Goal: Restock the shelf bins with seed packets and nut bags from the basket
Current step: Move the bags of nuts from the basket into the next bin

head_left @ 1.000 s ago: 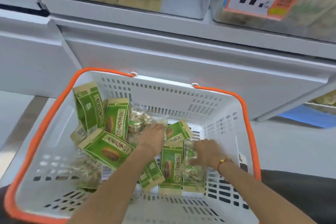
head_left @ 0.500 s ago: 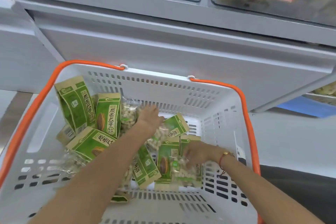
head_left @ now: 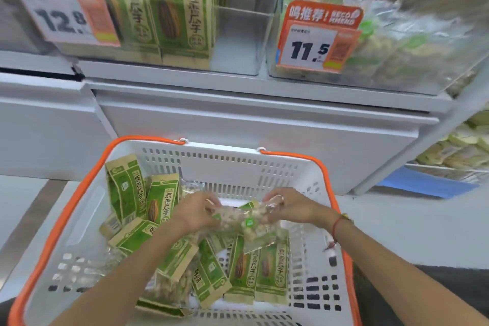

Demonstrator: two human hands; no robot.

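Hands: the left hand [head_left: 197, 210] and the right hand [head_left: 287, 206] each pinch one end of a clear nut bag [head_left: 244, 221], fingers curled on the film, the bag stretched between them.
Bag: lifted just above the heap, near the far wall of the white basket [head_left: 225, 164] with its orange rim.
Basket load: green seed packets [head_left: 156, 201] stand against the far-left corner; more lie flat at the near-right side, other clear bags among them.
Shelf: the seed bin [head_left: 238, 42] on the left shows free room at its right end; the nut bin [head_left: 397, 42] stands to the right.
Risk: slick film, held only at its ends, could likely slip free on the lift.
Risk: the bag may catch the nut bin's front lip, or land among the seeds.
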